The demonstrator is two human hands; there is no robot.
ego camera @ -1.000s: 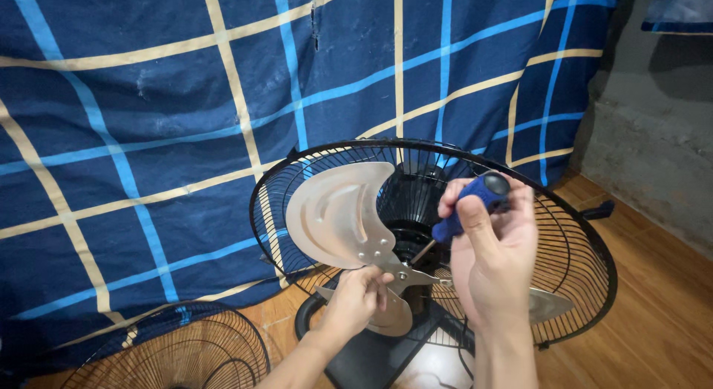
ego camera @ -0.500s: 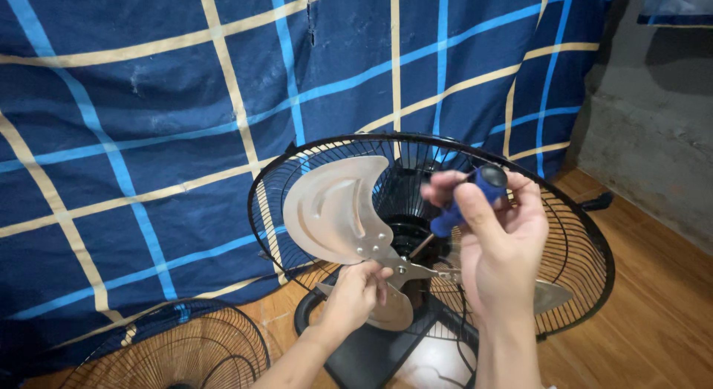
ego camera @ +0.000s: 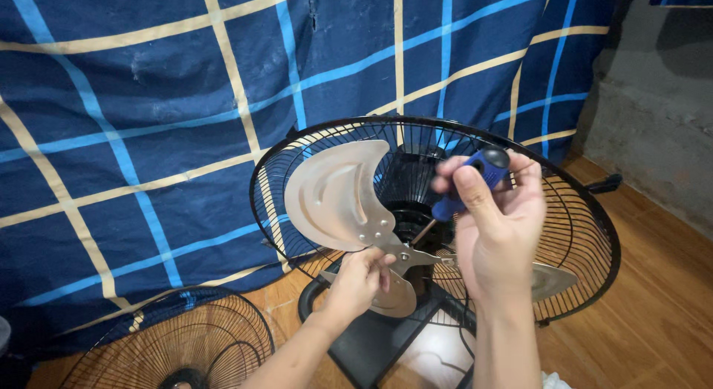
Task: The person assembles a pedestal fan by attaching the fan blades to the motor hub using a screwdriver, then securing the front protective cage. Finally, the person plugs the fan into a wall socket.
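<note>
Since a second earlier the fan had slid slightly up in my view, while my grips were unchanged. The screwdriver [ego camera: 466, 187] slanted down-left from my right hand [ego camera: 496, 225], closed round its blue handle, tip at the blade hub [ego camera: 405, 255]. My left hand [ego camera: 356, 281], nearer the hub, pinched the lower metal blade [ego camera: 394, 296]. Inside the rear grille [ego camera: 587, 233] sat blades and motor; a detached grille [ego camera: 200, 337] lay lower-left.

The screwdriver [ego camera: 469, 182] is raised slightly higher in the right hand [ego camera: 496, 233], its fingers shifted round the handle; more of the detached grille [ego camera: 178, 344] is seen.
</note>
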